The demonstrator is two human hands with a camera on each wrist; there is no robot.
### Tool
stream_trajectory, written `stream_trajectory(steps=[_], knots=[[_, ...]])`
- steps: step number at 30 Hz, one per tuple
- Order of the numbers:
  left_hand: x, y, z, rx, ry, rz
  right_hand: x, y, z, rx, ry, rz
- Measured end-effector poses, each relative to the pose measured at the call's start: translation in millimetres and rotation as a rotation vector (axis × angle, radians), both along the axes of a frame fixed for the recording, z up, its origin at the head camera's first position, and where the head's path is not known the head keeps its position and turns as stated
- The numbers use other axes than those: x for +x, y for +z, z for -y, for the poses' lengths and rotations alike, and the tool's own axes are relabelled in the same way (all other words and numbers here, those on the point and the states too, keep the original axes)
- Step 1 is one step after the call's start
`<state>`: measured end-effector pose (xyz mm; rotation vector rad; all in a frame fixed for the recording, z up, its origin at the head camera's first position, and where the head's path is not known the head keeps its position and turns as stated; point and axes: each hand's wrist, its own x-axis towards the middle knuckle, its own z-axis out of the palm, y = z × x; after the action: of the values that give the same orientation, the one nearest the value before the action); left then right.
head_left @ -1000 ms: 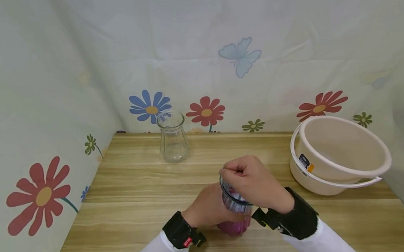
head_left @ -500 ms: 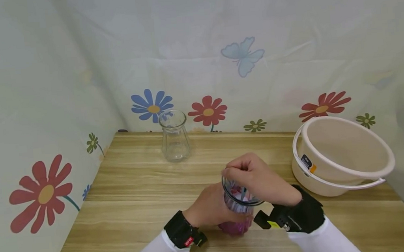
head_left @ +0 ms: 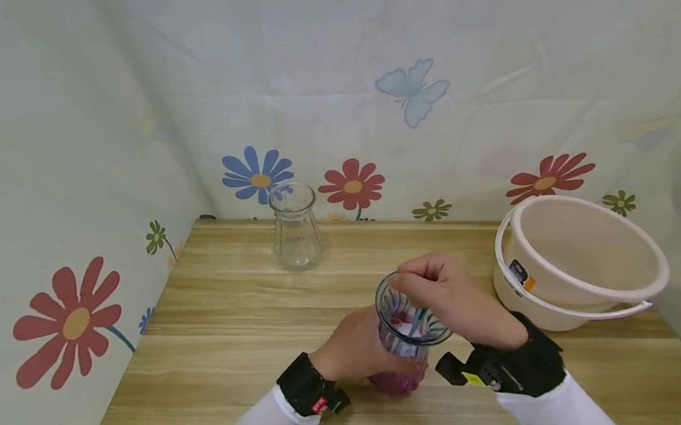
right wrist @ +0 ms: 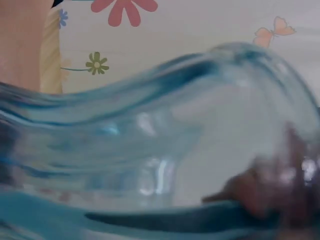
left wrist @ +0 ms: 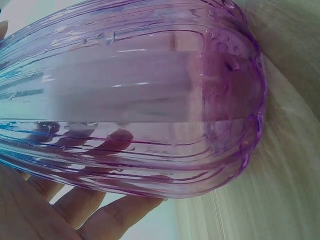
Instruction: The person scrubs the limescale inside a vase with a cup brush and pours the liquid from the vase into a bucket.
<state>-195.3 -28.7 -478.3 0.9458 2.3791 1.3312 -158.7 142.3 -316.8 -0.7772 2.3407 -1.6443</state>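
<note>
My left hand (head_left: 357, 348) grips a ribbed glass vase (left wrist: 150, 100) around its body. The vase shades from purple at the base to blue at its flared mouth, and stands near the table's front. Above its mouth, my right hand (head_left: 443, 291) has its fingers curled around the upper end of a slim teal handle (head_left: 418, 322) that reaches down inside. A whitish shape shows through the glass near the handle's lower end; its kind is unclear. In the right wrist view, the vase's blue rim (right wrist: 240, 55) fills the foreground and fingers appear blurred through it.
A clear glass jar (head_left: 296, 236) stands upright at the back left of the wooden table (head_left: 222, 308). To the right sits a cream bucket (head_left: 562, 288) with its handle lowered. A flower-printed curtain (head_left: 304, 62) hangs behind and along the sides.
My right hand has shifted right and slightly up, leaving more of the vase's mouth and the teal handle in sight. My left hand keeps its hold on the vase, almost unmoved.
</note>
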Motion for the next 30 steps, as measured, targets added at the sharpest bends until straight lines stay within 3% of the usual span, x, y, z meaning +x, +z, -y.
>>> stream_trajectory(steps=[5,11,18,30], knots=[[0.5,0.3,1.0,0.031,0.008,0.045,10.3,10.9,-1.1,-0.043,-0.01,-0.076],[1.5,2.3,1.0,0.05,0.0,0.037,13.2,9.9,3.1,-0.048,-0.026,-0.166],[1.7,0.5,-0.5,0.033,-0.001,0.003,8.0,-2.8,4.7,0.045,-0.081,-0.108],[1.1,4.3,0.4,0.01,-0.013,-0.097,4.6,-14.2,16.0,0.155,-0.066,-0.057]])
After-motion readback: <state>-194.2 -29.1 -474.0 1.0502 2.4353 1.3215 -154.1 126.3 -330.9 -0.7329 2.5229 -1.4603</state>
